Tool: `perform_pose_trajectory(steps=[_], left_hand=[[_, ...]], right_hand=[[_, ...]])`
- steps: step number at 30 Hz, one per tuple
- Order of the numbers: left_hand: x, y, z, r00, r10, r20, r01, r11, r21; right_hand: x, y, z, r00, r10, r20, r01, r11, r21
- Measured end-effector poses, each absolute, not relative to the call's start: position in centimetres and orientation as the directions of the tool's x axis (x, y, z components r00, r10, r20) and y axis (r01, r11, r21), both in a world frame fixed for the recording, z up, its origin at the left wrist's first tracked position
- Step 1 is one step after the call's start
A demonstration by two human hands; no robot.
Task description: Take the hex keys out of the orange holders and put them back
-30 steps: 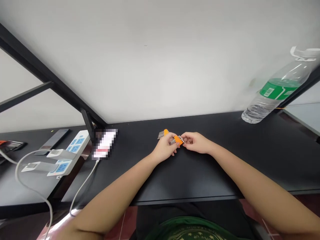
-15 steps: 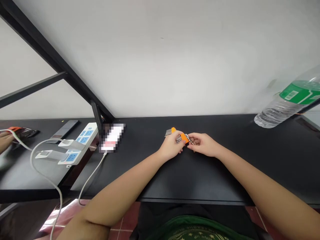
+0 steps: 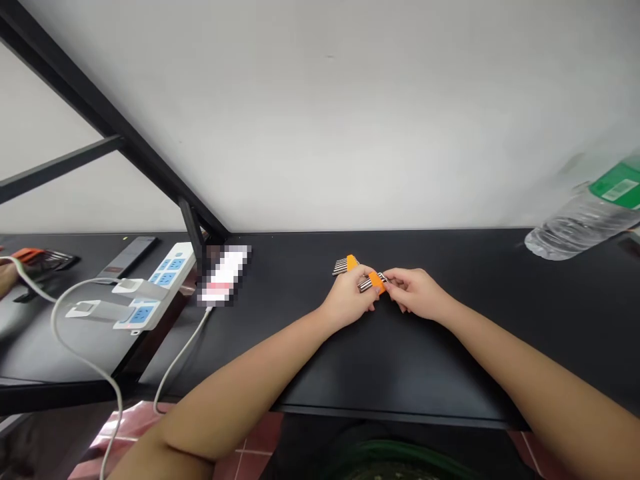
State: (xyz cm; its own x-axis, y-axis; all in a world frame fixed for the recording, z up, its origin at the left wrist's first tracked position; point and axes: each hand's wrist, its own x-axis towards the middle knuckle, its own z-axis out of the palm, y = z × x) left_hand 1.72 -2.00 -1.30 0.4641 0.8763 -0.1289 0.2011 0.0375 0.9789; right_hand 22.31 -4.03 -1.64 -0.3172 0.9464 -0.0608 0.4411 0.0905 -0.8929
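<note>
My left hand is closed around an orange hex key holder, with the metal shafts of several hex keys sticking out on its left side. My right hand pinches at the short bent ends of the keys on the holder's right side. Its fingertips partly hide the key they grip. Just behind my left hand, a second orange hex key holder lies on the black table, its keys pointing left.
A pixelated phone with a white cable lies to the left, beside a black frame post. Beyond are a white power strip with plugs and another phone. Another person's hand is at an orange tool set. A plastic bottle leans at right.
My right hand has brought its hex key in against the holder; the key stood at an angle before. Both hands sit slightly further right in view, and the camera has shifted a little.
</note>
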Motion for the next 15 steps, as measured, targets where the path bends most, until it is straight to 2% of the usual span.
perform_pose_trajectory(steps=[7,15], left_hand=[[2.0,-3.0,-0.8,0.433,0.877,-0.209,0.187,0.139,0.972],[2.9,-2.2,-1.2,0.429,0.876,-0.221,0.19,0.152,0.97]], right_hand=[[22.6,-4.1,-1.4,-0.337,0.936,-0.101,0.373,0.035,-0.927],[22.9,-3.4,-2.0,-0.2,0.977,-0.069,0.36,0.008,-0.933]])
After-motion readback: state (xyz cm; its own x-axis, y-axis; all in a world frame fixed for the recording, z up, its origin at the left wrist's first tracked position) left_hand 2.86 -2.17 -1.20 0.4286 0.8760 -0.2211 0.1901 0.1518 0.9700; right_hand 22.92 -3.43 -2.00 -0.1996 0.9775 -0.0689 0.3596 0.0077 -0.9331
